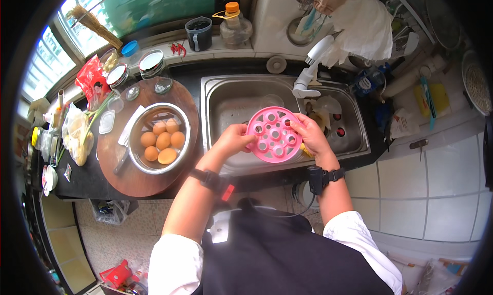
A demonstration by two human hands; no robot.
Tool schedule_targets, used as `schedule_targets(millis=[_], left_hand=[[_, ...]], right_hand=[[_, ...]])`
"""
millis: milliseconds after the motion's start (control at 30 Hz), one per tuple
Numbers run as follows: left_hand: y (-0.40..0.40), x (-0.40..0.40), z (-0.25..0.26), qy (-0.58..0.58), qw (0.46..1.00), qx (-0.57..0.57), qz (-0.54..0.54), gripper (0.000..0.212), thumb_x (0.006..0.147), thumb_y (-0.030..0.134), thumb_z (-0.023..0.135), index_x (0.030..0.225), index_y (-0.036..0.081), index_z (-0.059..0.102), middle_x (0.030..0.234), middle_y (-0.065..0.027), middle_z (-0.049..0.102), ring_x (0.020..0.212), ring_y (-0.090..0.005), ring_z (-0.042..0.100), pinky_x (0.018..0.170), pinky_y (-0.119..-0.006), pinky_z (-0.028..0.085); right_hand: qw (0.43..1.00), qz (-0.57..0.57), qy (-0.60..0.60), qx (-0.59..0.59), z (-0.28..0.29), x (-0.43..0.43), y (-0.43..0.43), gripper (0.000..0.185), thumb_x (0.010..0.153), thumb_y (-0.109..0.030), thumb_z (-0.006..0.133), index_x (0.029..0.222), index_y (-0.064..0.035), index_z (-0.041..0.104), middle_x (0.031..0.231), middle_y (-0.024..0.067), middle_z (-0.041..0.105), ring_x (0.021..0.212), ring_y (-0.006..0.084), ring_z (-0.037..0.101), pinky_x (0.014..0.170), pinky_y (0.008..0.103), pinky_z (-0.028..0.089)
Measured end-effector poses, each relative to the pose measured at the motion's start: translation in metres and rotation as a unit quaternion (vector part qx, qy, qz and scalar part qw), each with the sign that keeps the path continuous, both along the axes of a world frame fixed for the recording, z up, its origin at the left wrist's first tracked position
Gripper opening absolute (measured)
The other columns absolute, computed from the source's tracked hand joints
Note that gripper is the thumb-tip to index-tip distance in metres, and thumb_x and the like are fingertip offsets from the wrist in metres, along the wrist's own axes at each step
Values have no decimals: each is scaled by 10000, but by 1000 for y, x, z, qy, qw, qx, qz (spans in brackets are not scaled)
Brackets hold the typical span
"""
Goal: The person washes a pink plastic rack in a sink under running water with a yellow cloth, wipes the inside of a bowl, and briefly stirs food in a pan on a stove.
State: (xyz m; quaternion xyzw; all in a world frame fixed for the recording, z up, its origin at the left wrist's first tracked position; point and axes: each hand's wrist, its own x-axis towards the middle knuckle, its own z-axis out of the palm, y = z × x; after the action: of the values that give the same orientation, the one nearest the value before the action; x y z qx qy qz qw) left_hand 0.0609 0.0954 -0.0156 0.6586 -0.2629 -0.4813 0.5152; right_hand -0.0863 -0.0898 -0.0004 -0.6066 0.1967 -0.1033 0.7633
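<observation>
Over the near side of the steel sink, both hands hold a round pink plastic rack with several ringed holes. My left hand grips its left edge, thumb on top. On the opposite edge, my right hand pinches the rim with the thumb or a finger over a hole. To the left, a steel bowl with several brown eggs stands on a round wooden board. A knife and a white cloth or paper lie partly behind the bowl's left side.
The white faucet rises behind the sink's divider. Glass jars stand behind the board, with a plastic bag of pale food at the left. A dark blue bottle stands right of the sink. Food scraps lie in the smaller basin.
</observation>
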Motion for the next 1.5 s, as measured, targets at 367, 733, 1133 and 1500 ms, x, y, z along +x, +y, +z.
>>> schedule_targets(millis=[367,733,1133,1500], left_hand=[[1,-2,-28,137,976,-46,164,298,785,56,504,1074,-17,492,922,-99,578,786,-167,589,687,-275,516],[8,1,-59,-79,970,-69,219,336,685,-35,568,1014,-14,506,941,-76,566,793,-116,538,714,-217,448],[2,-3,-58,-58,966,-108,226,214,699,-44,531,910,-39,568,835,-82,622,764,-125,587,693,-240,480],[-3,-11,-32,48,967,-145,204,183,789,-42,514,963,-47,568,864,-94,619,773,-133,590,677,-246,488]], right_hand=[[1000,-20,-4,19,-5,3,2,225,849,-126,555,1038,-10,522,916,23,582,823,67,540,742,207,443],[998,-47,-37,17,-12,-6,2,191,851,-110,545,1019,-23,521,918,12,571,814,63,529,738,199,427],[992,-94,-47,72,-9,-20,1,187,856,-78,530,1035,-24,514,934,12,573,802,67,539,732,203,437],[989,-102,-57,95,-14,-23,3,215,860,-82,523,1065,-20,507,945,20,582,822,76,557,742,213,453]])
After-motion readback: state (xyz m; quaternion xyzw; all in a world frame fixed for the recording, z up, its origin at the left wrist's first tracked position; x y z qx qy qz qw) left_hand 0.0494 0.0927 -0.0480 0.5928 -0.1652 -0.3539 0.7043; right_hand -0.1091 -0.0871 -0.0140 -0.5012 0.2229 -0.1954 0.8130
